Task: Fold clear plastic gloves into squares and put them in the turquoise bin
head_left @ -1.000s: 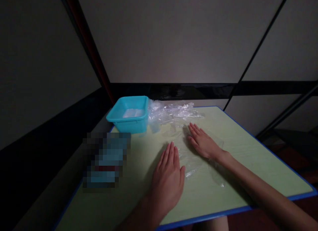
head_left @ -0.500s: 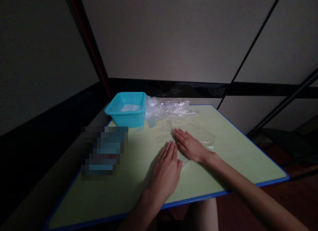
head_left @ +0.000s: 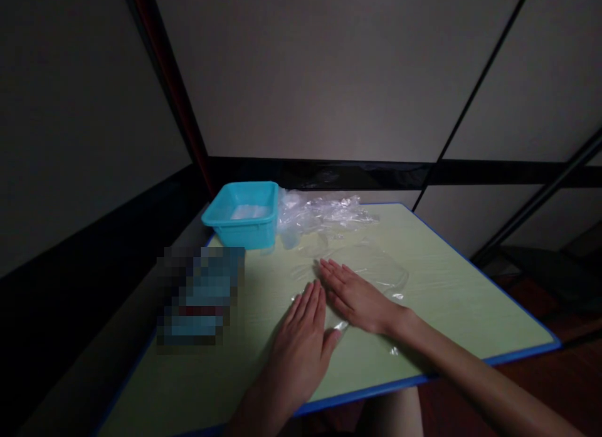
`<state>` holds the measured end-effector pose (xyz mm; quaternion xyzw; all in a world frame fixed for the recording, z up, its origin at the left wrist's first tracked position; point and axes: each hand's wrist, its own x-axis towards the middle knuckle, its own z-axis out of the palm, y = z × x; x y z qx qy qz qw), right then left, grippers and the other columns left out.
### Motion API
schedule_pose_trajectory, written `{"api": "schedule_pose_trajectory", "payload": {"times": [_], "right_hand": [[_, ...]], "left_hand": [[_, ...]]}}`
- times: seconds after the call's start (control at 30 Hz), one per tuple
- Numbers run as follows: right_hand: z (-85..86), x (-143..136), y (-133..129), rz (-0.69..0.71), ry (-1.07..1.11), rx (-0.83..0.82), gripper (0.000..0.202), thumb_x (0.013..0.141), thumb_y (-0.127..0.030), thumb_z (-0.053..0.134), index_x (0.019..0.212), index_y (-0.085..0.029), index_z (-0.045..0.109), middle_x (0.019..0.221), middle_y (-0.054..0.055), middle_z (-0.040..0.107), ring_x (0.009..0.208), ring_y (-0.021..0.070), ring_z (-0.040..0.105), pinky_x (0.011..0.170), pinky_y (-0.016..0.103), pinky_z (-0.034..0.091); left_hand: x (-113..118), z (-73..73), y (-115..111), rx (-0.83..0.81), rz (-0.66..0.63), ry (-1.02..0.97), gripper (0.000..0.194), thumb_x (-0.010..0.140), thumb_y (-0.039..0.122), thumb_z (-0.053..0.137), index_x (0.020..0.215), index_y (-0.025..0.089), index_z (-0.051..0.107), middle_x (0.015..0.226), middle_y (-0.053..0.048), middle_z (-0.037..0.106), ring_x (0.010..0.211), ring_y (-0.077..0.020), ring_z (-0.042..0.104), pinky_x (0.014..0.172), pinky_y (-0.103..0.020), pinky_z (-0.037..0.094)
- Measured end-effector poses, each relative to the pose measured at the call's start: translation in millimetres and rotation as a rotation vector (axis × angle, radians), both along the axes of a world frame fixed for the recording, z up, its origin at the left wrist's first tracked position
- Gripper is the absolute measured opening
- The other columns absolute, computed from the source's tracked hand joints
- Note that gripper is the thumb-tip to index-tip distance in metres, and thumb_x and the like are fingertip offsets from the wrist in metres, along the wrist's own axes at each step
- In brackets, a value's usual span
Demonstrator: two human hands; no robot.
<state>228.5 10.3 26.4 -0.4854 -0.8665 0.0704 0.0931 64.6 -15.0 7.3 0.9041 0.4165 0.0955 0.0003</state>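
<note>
A thin clear plastic sheet or bag (head_left: 376,268) lies spread on the pale green table (head_left: 451,299). My left hand (head_left: 301,336) is flat, palm down, at its near left side, fingers stretched forward and the thumb apart. Just to the right, my right hand (head_left: 355,299) lies palm down on the plastic, its fingers pointing to the back left. The fingertips of the two hands are close together. Neither hand grips anything. Parts of the plastic under both palms are hidden.
A turquoise basin (head_left: 249,234) with something white inside stands at the back left. Beside it is a heap of crumpled clear plastic (head_left: 329,212). A pixelated bluish item (head_left: 204,296) lies at the left edge. A wall rises behind the table's blue edge.
Both hands have slid slightly left and toward the near edge. The plastic around them has shifted, with more of it showing near my right wrist. The view has tilted slightly.
</note>
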Motion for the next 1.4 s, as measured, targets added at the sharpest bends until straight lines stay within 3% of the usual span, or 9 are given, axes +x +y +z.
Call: {"api": "schedule_pose_trajectory", "payload": {"times": [0.33,0.6,0.83,1.17,1.4], "right_hand": [[-0.8,-31.0,-9.1,0.073,0.049,-0.018,0.054,0.089,-0.025,0.031,0.138,-0.002,0.022,0.144,0.017,0.020,0.133,0.0202,0.012,0.109,0.035,0.017],[-14.9,-24.1,-13.8,0.016,0.020,-0.033,0.058,0.093,-0.036,0.023,0.139,0.000,0.017,0.145,0.017,0.013,0.133,0.0213,0.008,0.110,0.036,0.014],[-16.6,-2.6,-9.1,0.017,-0.024,-0.014,0.059,0.092,-0.040,0.025,0.140,-0.006,0.018,0.145,0.013,0.014,0.133,0.0209,0.010,0.109,0.036,0.016],[-22.2,77.2,9.3,-0.164,-0.154,0.020,0.063,0.092,-0.047,0.020,0.140,-0.008,0.016,0.145,0.012,0.017,0.133,0.0212,0.012,0.108,0.039,0.019],[-26.1,76.3,9.6,-0.205,-0.155,0.062,0.062,0.091,-0.048,0.019,0.140,-0.009,0.019,0.144,0.011,0.019,0.133,0.0216,0.014,0.108,0.039,0.019]], "left_hand": [[-19.6,-12.4,1.3,0.106,-0.028,-0.071,0.055,0.083,0.035,0.046,0.126,0.002,0.038,0.134,-0.023,0.037,0.125,-0.0273,0.035,0.099,-0.043,0.037],[-24.7,-21.4,5.0,0.261,-0.086,-0.048,0.057,0.084,0.043,0.043,0.127,0.005,0.040,0.136,-0.019,0.037,0.125,-0.0275,0.035,0.097,-0.042,0.040],[-26.2,-22.1,3.4,0.308,-0.083,-0.016,0.060,0.084,0.043,0.043,0.128,0.004,0.037,0.136,-0.019,0.036,0.125,-0.0276,0.036,0.094,-0.039,0.043],[-28.8,-21.5,5.3,0.248,-0.089,-0.041,0.062,0.084,0.044,0.044,0.131,0.006,0.032,0.139,-0.017,0.033,0.128,-0.0257,0.031,0.097,-0.038,0.040],[-39.0,-8.6,12.6,0.108,-0.145,-0.007,0.064,0.084,0.044,0.046,0.134,0.009,0.029,0.141,-0.015,0.029,0.130,-0.0237,0.027,0.102,-0.037,0.033]]}}
